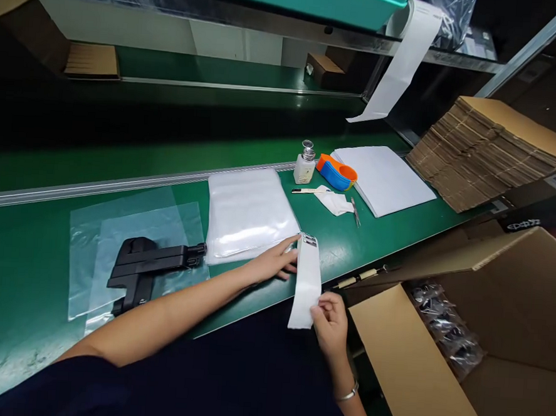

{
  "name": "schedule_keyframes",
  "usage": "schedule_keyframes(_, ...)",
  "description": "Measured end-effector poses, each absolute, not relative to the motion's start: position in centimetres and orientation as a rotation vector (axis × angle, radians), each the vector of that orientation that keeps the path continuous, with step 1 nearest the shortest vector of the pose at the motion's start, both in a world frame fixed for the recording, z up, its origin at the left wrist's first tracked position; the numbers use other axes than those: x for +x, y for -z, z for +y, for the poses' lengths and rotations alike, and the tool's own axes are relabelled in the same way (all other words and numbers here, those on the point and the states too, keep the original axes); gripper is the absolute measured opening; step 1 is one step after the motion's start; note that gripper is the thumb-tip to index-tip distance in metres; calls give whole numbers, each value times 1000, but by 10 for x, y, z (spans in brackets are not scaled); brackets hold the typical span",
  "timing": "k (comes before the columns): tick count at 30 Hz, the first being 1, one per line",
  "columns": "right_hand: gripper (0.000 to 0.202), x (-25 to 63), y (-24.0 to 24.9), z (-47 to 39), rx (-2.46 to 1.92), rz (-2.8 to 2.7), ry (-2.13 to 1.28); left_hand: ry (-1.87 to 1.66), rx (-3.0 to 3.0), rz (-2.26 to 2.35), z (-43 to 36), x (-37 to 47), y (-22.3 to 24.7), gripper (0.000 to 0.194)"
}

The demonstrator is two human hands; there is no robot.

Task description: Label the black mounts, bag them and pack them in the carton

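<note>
A long white strip of paper labels (pixel 307 279) with black print at its far end hangs between my two hands over the table's front edge. My left hand (pixel 271 263) reaches in from the left, its fingertips at the strip's upper left edge, the other fingers loosely bent. Lower down, my right hand (pixel 331 323) pinches the strip's right edge between thumb and curled fingers. Just beyond my left hand lies a stack of clear plastic bags (pixel 249 212). To its left, a black plastic bracket-like part (pixel 154 266) rests on flat clear bags (pixel 84 252).
Behind the strip are a pump bottle (pixel 304 166), an orange-and-blue tape dispenser (pixel 336 173), tweezers (pixel 355 211), crumpled white paper (pixel 333 202) and white sheets (pixel 388 177). Folded cardboard (pixel 499 140) stands right. An open carton (pixel 405 354) holds wrapped items. A label roll (pixel 410 46) hangs above.
</note>
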State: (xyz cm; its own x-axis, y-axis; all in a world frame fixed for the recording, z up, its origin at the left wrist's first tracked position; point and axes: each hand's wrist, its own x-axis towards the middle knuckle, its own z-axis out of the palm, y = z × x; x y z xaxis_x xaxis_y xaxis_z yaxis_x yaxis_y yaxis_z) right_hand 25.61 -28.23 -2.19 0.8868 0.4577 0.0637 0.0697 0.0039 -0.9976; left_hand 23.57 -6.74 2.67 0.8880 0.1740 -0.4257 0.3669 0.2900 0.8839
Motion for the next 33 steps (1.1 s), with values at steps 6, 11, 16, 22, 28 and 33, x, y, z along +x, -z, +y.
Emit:
schedule_keyframes(6, 10, 253, 28, -306, -1678, -860, -400, -146, 1173, 462, -77, 260, -15, 37)
schedule_keyframes(11, 19, 281, 17, -294, -1772, -711, -47, -141, 1364, 374, -83, 247, -28, 30)
schedule_keyframes(16, 19, 300, -4, -261, -1878, -750, 185, -99, 1604, 333, -91, 233, -39, 26)
schedule_keyframes(22, 14, 296, -8, -256, -1780, -889, 596, -162, 1803, 209, -78, 220, -40, 31)
schedule_keyframes(28, 64, 308, -6, -224, -1380, -521, -230, -293, 2044, 80, -76, 215, -33, 38)
schedule_keyframes(33, 71, 375, 3, -187, -1685, -433, -59, -193, 2141, 291, -60, 193, -53, 70)
